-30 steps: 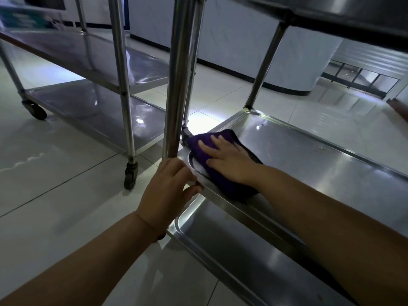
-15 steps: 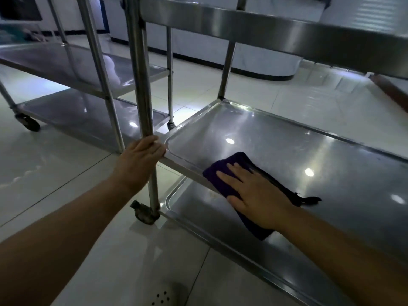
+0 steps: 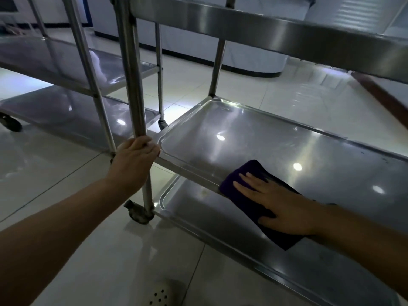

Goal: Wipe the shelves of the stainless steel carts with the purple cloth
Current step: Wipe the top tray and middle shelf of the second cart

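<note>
Here, your right hand [image 3: 284,208] lies flat, fingers straight, pressing the purple cloth [image 3: 254,195] onto the middle shelf [image 3: 242,138] near its front rim, lower right of the frame. Your left hand [image 3: 134,160] grips the cart's upright post [image 3: 130,69] at the shelf's corner, centre left.

two bare forearms, no sleeves; pale perforated clog [image 3: 159,294]

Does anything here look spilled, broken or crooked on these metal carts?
Nothing stands out. The purple cloth lies flat under the right hand on the middle shelf; the left hand grips the cart's post. Only light reflections show.
</note>
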`<state>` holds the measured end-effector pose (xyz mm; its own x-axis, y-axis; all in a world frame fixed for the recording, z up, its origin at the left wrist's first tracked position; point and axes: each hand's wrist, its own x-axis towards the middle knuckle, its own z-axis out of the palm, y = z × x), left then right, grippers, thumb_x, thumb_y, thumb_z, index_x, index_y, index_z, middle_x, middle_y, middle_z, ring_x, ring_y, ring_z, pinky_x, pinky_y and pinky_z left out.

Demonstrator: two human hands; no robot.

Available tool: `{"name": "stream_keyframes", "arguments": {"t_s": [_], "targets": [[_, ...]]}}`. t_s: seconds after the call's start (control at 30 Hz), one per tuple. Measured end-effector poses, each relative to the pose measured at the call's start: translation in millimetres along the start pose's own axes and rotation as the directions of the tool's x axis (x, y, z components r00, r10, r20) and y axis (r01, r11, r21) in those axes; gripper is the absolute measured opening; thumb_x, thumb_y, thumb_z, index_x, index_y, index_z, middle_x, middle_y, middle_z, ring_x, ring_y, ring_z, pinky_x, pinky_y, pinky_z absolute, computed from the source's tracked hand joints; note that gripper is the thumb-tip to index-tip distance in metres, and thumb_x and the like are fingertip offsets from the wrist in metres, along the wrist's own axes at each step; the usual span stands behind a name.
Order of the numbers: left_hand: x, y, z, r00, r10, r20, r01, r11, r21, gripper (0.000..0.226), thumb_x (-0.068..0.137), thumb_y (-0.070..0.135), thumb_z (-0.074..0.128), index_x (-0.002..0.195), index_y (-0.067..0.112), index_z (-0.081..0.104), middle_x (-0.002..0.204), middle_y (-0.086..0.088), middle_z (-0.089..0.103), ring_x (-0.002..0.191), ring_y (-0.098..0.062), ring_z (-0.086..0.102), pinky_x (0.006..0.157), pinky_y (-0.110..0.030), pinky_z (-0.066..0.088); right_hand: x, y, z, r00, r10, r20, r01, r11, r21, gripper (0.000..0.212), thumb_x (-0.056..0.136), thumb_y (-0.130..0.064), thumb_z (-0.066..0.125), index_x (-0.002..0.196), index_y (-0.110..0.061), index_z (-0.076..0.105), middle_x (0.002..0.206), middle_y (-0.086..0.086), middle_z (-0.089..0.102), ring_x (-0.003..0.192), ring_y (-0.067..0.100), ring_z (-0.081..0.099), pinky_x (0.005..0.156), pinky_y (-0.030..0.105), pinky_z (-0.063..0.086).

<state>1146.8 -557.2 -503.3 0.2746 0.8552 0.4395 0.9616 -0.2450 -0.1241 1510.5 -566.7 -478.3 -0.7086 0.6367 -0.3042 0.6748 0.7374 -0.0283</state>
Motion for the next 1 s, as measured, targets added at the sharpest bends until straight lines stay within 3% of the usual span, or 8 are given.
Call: {"name": "stream_keyframes", "arguments": {"t_s": [0.1, 0.17, 0.3, 0.43, 0.63, 0.83, 1.0], "targets": [[0, -4, 5, 0.999, 0.008, -0.052, -0.010, 0.999, -0.053, 0.051, 0.056, -0.010, 0.078, 0.105, -0.003, 0.068, 0.103, -0.018, 0.070, 0.107, -0.037, 0.061, 0.089, -0.053, 0.047, 56, -28, -8, 0.993, -0.004, -0.115, 0.007, 1.000, 0.023, 0.091, 0.097, -0.033, 0.049, 0.137, -0.035, -0.033, 0.148, -0.014, -0.030, 0.139, 0.002, -0.026, 0.107, 0.016, -0.020], [-1, -7, 8, 0.998, 0.003, -0.065, -0.009, 0.996, -0.090, 0.047, 0.059, -0.010, 0.076, 0.104, -0.002, 0.068, 0.102, -0.017, 0.069, 0.107, -0.035, 0.061, 0.089, -0.051, 0.048, 95, -45, -16, 0.986, 0.021, -0.166, -0.008, 0.997, 0.076, 0.090, 0.097, -0.030, 0.051, 0.147, -0.023, -0.023, 0.153, -0.010, -0.020, 0.141, 0.003, -0.017, 0.107, 0.016, -0.018], [-3, -12, 16, 0.996, -0.022, -0.083, 0.010, 0.990, -0.141, 0.042, 0.065, -0.013, 0.070, 0.106, 0.000, 0.068, 0.104, -0.015, 0.069, 0.110, -0.033, 0.059, 0.091, -0.048, 0.047, 163, -71, -34, 0.980, 0.043, -0.193, -0.036, 0.999, 0.039, 0.080, 0.096, -0.030, 0.051, 0.153, -0.012, -0.003, 0.161, 0.006, -0.006, 0.147, 0.018, -0.007, 0.116, 0.034, -0.004], [-4, -13, 22, 0.993, -0.101, -0.053, 0.090, 0.980, -0.180, 0.044, 0.070, -0.013, 0.065, 0.112, -0.001, 0.065, 0.108, -0.016, 0.068, 0.114, -0.033, 0.056, 0.095, -0.049, 0.044, 195, -85, -39, 0.960, 0.061, -0.272, -0.051, 0.998, 0.044, 0.078, 0.093, -0.031, 0.054, 0.153, -0.012, 0.006, 0.161, 0.008, 0.002, 0.148, 0.021, -0.001, 0.118, 0.037, 0.002], [-9, -9, 16, 0.995, -0.085, -0.045, 0.077, 0.985, -0.157, 0.045, 0.068, -0.014, 0.065, 0.112, -0.003, 0.064, 0.110, -0.020, 0.066, 0.112, -0.036, 0.057, 0.094, -0.054, 0.046, 171, -77, -22, 0.941, 0.052, -0.336, -0.050, 0.999, 0.015, 0.079, 0.093, -0.034, 0.055, 0.153, -0.013, 0.009, 0.161, 0.006, 0.004, 0.148, 0.019, 0.002, 0.117, 0.034, 0.004], [-7, 24, 13, 0.957, -0.289, 0.035, 0.290, 0.942, -0.169, 0.042, 0.077, -0.008, 0.064, 0.119, -0.002, 0.058, 0.124, -0.021, 0.057, 0.120, -0.036, 0.050, 0.099, -0.052, 0.044, 102, -51, -4, 0.946, 0.108, -0.304, -0.098, 0.994, 0.050, 0.082, 0.092, -0.032, 0.059, 0.153, -0.014, 0.008, 0.162, 0.004, 0.003, 0.148, 0.017, 0.003, 0.117, 0.033, 0.005], [0, 51, -4, 0.882, -0.450, 0.143, 0.469, 0.870, -0.151, 0.030, 0.088, 0.002, 0.054, 0.117, -0.006, 0.054, 0.124, -0.024, 0.052, 0.114, -0.040, 0.051, 0.093, -0.053, 0.047, 28, -28, 19, 0.942, 0.186, -0.281, -0.178, 0.983, 0.054, 0.084, 0.091, -0.033, 0.060, 0.154, -0.018, 0.006, 0.162, 0.001, 0.000, 0.147, 0.015, 0.002, 0.116, 0.029, 0.003]]}}
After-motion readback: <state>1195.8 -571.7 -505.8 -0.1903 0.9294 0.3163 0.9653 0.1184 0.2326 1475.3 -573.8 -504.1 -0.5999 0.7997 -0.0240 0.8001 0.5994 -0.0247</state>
